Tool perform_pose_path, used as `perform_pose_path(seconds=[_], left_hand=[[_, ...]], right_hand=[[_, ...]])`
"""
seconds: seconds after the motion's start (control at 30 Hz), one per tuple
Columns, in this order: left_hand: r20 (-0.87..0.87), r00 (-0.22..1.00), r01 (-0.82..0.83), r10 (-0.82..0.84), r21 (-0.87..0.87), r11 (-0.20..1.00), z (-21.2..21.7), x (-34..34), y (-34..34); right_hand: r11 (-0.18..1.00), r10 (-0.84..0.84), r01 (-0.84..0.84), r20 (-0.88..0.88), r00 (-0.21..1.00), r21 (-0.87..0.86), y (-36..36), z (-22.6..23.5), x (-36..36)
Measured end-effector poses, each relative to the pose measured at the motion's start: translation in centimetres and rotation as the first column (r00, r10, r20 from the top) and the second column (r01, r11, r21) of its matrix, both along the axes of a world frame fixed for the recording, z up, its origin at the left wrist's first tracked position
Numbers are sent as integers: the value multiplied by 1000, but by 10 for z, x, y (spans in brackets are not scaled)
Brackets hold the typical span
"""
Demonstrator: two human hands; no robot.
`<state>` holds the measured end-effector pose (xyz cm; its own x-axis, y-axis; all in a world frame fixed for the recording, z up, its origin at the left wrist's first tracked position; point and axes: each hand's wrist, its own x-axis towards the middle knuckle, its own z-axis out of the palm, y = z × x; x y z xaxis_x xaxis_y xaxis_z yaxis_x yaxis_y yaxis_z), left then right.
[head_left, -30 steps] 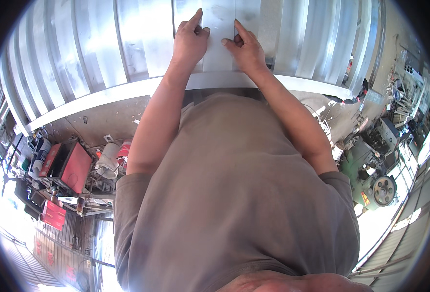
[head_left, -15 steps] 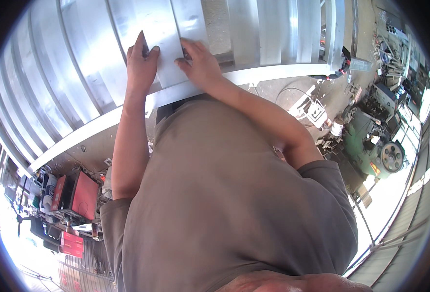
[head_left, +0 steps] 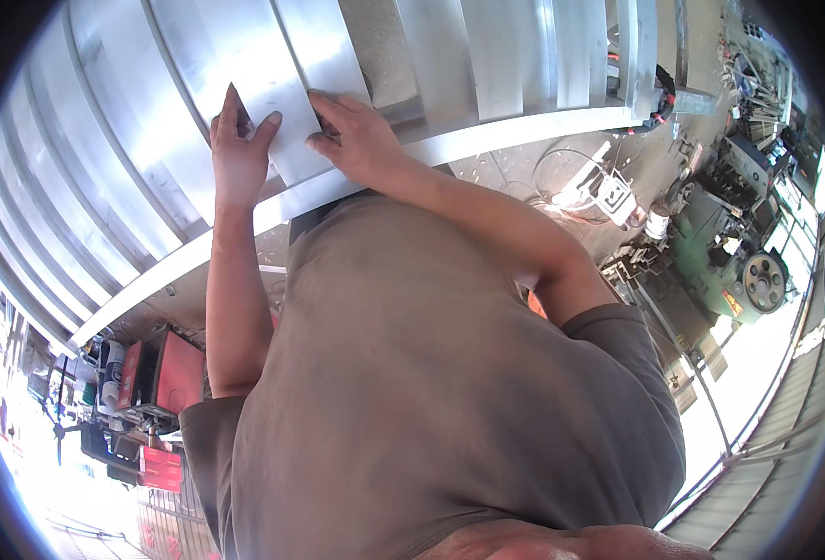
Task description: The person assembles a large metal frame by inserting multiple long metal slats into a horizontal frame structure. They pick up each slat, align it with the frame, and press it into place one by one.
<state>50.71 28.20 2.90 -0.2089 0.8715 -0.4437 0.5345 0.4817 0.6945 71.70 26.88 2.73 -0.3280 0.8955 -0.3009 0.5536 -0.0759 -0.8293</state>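
Observation:
Shiny flat metal slats [head_left: 244, 47] lie side by side on a long metal frame, whose pale near rail [head_left: 496, 135] curves past my body. My left hand [head_left: 242, 154] rests on the slats, index finger stretched and thumb apart. To its right, my right hand [head_left: 356, 140] lies at a seam between two slats, its index finger and thumb apart. The tips of its other fingers are partly hidden. A stretch of one slat shows between the two hands. Neither hand visibly holds a loose thing.
Right of my right hand, a gap between slats [head_left: 380, 56] shows the floor. A green machine with a spoked wheel [head_left: 764, 283] stands at the right, near a white bucket [head_left: 656, 222] and cables. At lower left are a red-and-black box [head_left: 174, 373] and red cartons [head_left: 160, 467].
The slats and both hands appear further left and slightly lower, while the floor objects shift the other way as the view turns. Both hands keep nearly the same place on the slats.

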Motion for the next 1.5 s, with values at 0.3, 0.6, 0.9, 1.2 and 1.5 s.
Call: perform_pose_path(seconds=[0.3,0.6,0.9,1.2,1.5], left_hand=[[-58,998,9,-9,2,1000,1,-1,-5],[-111,993,-32,34,19,999,9,24,-52],[-62,997,-47,50,59,997,-2,19,-60],[-6,996,-84,85,44,995,-6,17,-62],[16,997,-79,79,28,996,-6,12,-63]], right_hand=[[991,84,-86,21,996,104,2,-2,8],[973,232,-232,-19,972,23,1,1,39],[964,253,-251,-11,968,88,4,-2,38],[959,275,-273,-11,961,78,6,-2,38],[953,289,-292,40,956,81,4,-1,38]])
